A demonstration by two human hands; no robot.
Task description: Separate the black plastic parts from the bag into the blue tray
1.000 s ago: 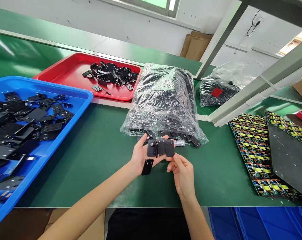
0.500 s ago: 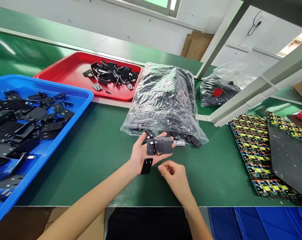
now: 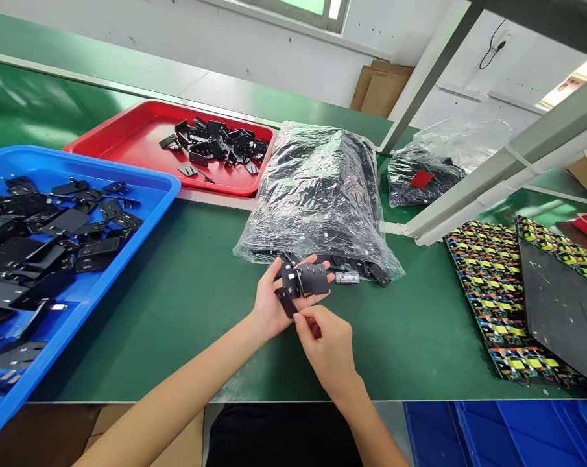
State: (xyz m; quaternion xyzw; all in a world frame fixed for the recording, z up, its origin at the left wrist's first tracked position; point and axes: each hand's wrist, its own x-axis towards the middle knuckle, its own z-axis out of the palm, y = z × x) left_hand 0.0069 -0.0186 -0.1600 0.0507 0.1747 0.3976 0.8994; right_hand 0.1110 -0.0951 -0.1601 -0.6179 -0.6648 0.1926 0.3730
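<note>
My left hand (image 3: 268,299) is palm up over the green table and holds a fan of flat black plastic plug parts (image 3: 309,279) between thumb and fingers. My right hand (image 3: 323,342) sits just below it, thumb and forefinger pinched on one more black plug part (image 3: 286,301) at the lower left of the fan. Right behind both hands lies a clear plastic bag (image 3: 318,188) stuffed with the same black parts, some spilling out at its near edge. A small silvery cylinder (image 3: 346,277) lies on the table beside the bag.
A blue tray (image 3: 128,240) of black parts stands at the left, a red tray (image 3: 128,139) with a smaller pile behind it. A second plastic bag (image 3: 429,170) lies at the back right. Panels of circuit boards (image 3: 488,279) lie right, under a grey metal frame (image 3: 492,175).
My right hand left the right end of the fan, dropped down and came back left, and now pinches the lowest part. The left hand tilted slightly and drew nearer.
</note>
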